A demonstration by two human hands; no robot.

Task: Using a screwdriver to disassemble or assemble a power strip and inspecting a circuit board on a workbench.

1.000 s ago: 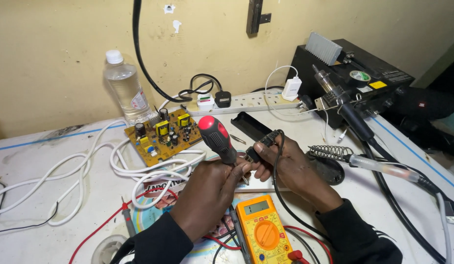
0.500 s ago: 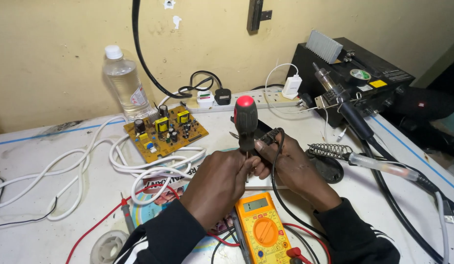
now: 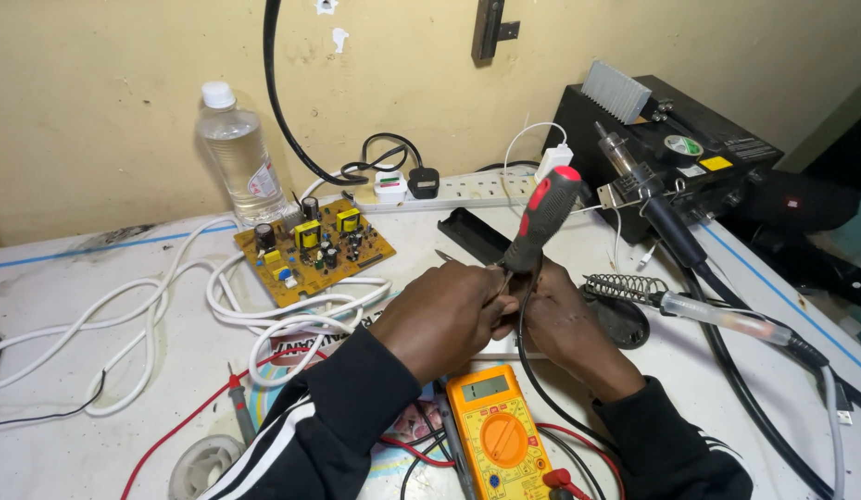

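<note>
Both hands are meeting over the worktop (image 3: 97, 435), knuckles touching. The left hand (image 3: 446, 315) is curling its fingers (image 3: 477, 282) tight round the lower end of a screwdriver (image 3: 540, 219); its red-and-black handle is rising above the fingers, tilted away to the right. The right hand (image 3: 565, 319) is closing its fingers round something small just beside the screwdriver shaft; what it is cannot be told. A black cable (image 3: 526, 361) is running down from between the hands. Just below the wrists, a yellow multimeter (image 3: 498, 435) is lying flat. Beyond the left fingers a circuit board (image 3: 312, 250) is sitting among white cables (image 3: 152, 315). Just right of the right fingers, a soldering iron stand (image 3: 625, 292) is resting.
</note>
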